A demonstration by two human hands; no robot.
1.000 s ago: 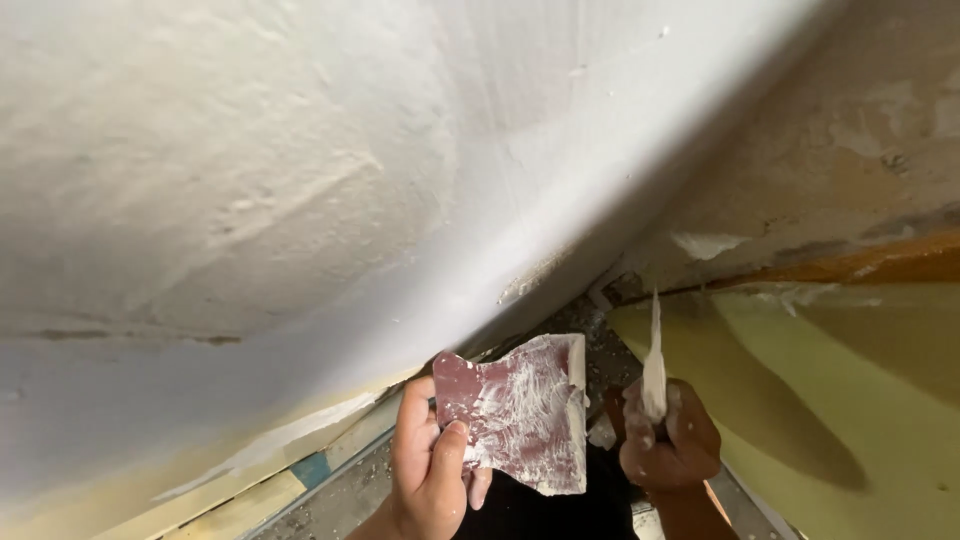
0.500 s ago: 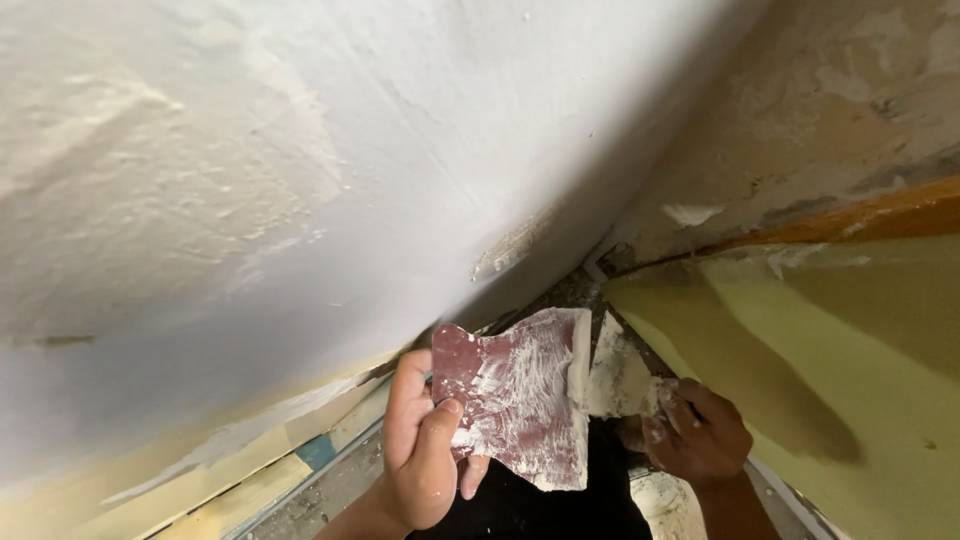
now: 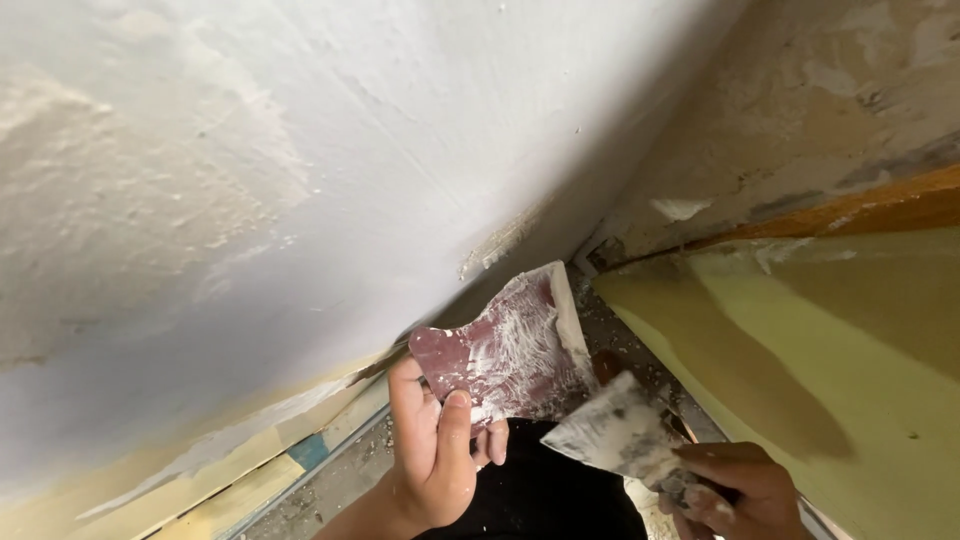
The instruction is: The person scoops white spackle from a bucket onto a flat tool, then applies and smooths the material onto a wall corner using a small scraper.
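Left hand (image 3: 430,460) with thumb laid over the lower edge and fingers folded behind, clamped on a dark red, roughly square flat board smeared with white plaster (image 3: 505,350). The board is held low in the room corner, just below the white skimmed wall (image 3: 300,200) and beside the pale yellow-green painted surface (image 3: 820,380). Right hand (image 3: 735,490) closed around the handle of a broad steel filling knife with a plaster-caked blade (image 3: 615,440), blade tip just beside the board's lower right corner. Probably best handled thus: keep the board steady and tilted slightly towards the body; draw the blade flat across the thicker white ridge along the board's right edge; lift a thin, even load rather than a lump; wipe the caked blade clean on the board's rim before loading; press at a shallow angle on any rough spot such as the chipped, bare patch at the wall corner (image 3: 495,245). Contact between blade and board not clear from this angle. Knife handle buried in the fist; right hand cut off by the lower frame edge. Back of the board and the left fingertips unseen. Dark mass below both hands unreadable. Corner junction deep in shadow; grit on the grey floor strip (image 3: 340,485) too small to identify.
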